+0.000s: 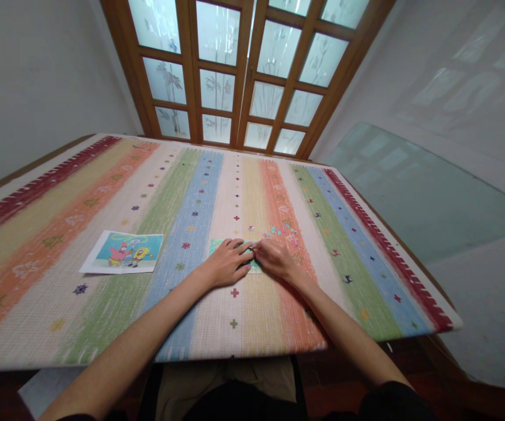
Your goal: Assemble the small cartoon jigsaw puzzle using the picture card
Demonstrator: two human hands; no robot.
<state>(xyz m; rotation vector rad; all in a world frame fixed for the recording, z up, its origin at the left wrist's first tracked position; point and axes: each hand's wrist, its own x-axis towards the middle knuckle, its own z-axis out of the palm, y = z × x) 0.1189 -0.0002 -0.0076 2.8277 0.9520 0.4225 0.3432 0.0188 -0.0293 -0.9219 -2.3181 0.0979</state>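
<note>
A small, mostly green jigsaw puzzle [256,266] lies on the striped tablecloth in front of me, largely covered by my hands. Flat across its left part rests my left hand [230,263], fingers spread. My right hand [274,257] is closed at the puzzle's right side, fingertips pinched together close to the left fingertips; whatever they hold is hidden. Just beyond the right hand, several loose puzzle pieces [280,231] in pink, teal and other colours are scattered. One of them, a pinkish piece [251,228], sits apart, beyond the fingertips.
A printed cartoon picture [131,252] on white paper lies to the left of my left hand. The striped tablecloth [155,204] covers a wide table. Wooden doors with glass panes [219,88] stand behind it, and a pale glass-like panel [423,187] is at the right wall.
</note>
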